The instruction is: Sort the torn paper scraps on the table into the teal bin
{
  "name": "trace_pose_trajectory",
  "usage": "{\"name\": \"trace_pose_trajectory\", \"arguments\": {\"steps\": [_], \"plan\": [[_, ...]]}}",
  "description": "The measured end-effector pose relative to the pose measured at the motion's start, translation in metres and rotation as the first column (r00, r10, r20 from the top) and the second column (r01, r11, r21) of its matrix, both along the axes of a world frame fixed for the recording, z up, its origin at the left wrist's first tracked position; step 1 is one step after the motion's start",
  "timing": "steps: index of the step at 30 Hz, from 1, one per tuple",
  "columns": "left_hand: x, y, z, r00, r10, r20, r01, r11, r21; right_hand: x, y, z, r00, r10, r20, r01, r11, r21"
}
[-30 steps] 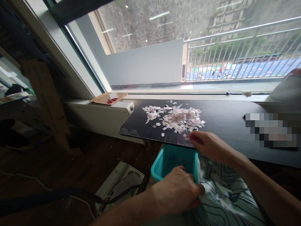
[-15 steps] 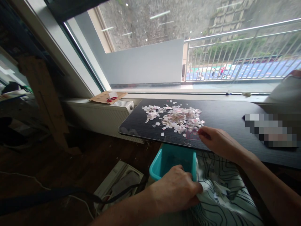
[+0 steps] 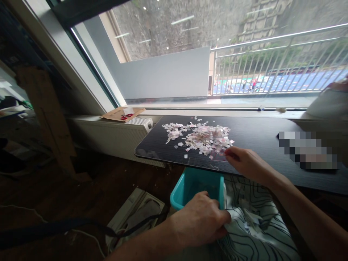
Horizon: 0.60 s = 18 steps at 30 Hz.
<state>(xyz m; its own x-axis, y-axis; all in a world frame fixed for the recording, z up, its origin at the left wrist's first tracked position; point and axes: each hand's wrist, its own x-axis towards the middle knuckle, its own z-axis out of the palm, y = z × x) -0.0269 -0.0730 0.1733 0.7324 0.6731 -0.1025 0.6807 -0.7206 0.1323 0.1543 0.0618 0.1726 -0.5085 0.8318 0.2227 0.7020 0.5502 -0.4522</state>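
Note:
A heap of small pink and white paper scraps lies on the dark tabletop near its front edge. My right hand rests on the table at the heap's near right side, fingers pinched on a small clear, pink-rimmed piece that touches the scraps. Below the table edge, my left hand is closed around the near rim of a teal plastic bin held on my lap, against patterned white cloth.
A white radiator runs under the window at left, with cardboard and red scissors on the sill. A power strip and dark cable lie on the wooden floor. A leaning board stands far left. A blurred patch covers the table's right.
My right hand slid from the table's front edge up to the near side of the scrap heap, carrying the clear piece. The left hand and bin stayed put.

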Motion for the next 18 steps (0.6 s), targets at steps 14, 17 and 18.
{"name": "trace_pose_trajectory", "arguments": {"steps": [14, 17, 18], "plan": [[-0.01, 0.0, 0.002, 0.998, 0.065, 0.003, -0.065, 0.997, -0.037, 0.005, 0.007, 0.004, 0.994, -0.062, 0.085, 0.058, 0.997, 0.043], [-0.017, 0.0, 0.003, 0.995, 0.101, 0.019, -0.1, 0.993, -0.064, 0.008, 0.005, 0.005, 0.995, -0.049, 0.085, 0.048, 0.999, 0.019], [-0.02, -0.001, 0.003, 0.993, 0.115, 0.022, -0.113, 0.991, -0.073, 0.011, 0.004, 0.006, 0.995, -0.049, 0.092, 0.048, 0.999, 0.01]]}}
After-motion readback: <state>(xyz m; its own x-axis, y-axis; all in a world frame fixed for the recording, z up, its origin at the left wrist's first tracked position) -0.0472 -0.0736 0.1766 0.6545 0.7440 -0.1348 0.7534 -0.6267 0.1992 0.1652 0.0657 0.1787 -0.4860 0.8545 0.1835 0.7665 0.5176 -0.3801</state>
